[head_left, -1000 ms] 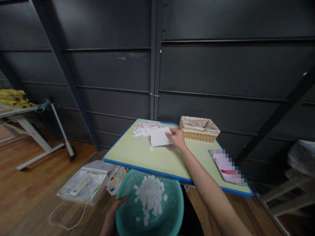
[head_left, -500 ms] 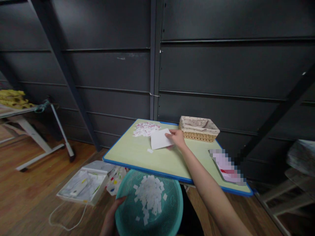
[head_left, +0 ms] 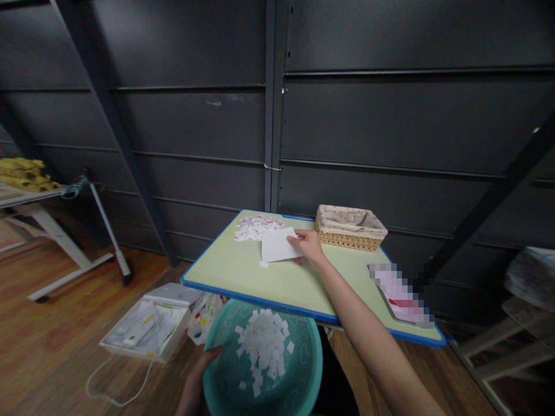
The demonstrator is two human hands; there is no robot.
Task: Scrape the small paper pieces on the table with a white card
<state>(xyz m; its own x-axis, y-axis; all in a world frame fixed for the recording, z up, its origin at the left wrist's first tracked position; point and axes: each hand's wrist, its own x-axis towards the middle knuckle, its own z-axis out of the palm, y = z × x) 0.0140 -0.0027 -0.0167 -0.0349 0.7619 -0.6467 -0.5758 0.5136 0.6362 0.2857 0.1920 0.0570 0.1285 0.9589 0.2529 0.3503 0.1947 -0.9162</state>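
The right hand (head_left: 309, 245) pinches the three-o'clock edge of a white card (head_left: 277, 246) between its fingers, over the bench (head_left: 234, 267). From the card, a heap of paper scraps (head_left: 255, 227) lies at ten o'clock, a lined wicker basket (head_left: 353, 238) near three. The left hand (head_left: 199, 371), some fingers hidden, grips a teal basin (head_left: 301, 378) at its nine-o'clock rim; white squares (head_left: 264, 344) are heaped inside.

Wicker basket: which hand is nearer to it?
Right. The right hand, holding the card, is just left of the wicker basket; the left hand is farther off, on the rim of the teal bowl.
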